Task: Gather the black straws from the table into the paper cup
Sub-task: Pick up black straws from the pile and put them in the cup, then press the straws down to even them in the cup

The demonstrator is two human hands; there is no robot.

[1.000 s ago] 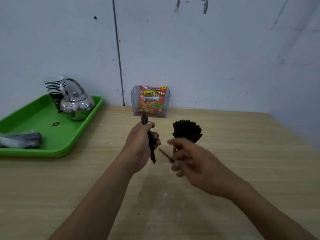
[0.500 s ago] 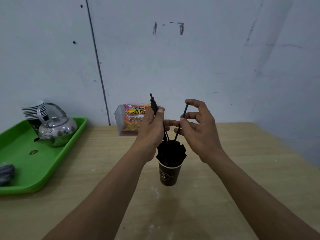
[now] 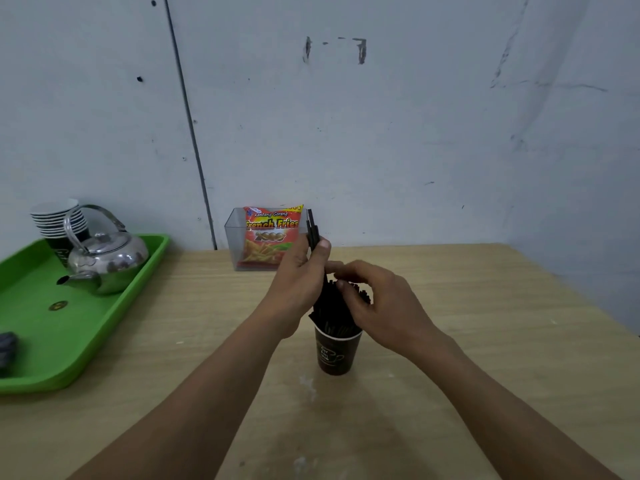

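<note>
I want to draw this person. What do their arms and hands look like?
Nothing is worn. The left forearm and right forearm show no sleeves up to the picture's edge. The left hand and right hand have no gloves, watch, bracelet or rings that I can see.

Pale wooden table (image 3: pixel 485 341) against a white wall, three things standing on it.

A dark paper cup (image 3: pixel 335 355) stood upright on the wood just below the right hand (image 3: pixel 384 303) and the left hand (image 3: pixel 298 289), between the two wrists. A clear plastic box (image 3: pixel 231 237) stood beyond the left hand at the table's back edge, its right side hidden by that hand. A green tray (image 3: pixel 114 327) lay well to the left of the left hand and ran out of view on that side. White smudges (image 3: pixel 308 386) marked the surface nearer the person than the cup, between the forearms.
</note>
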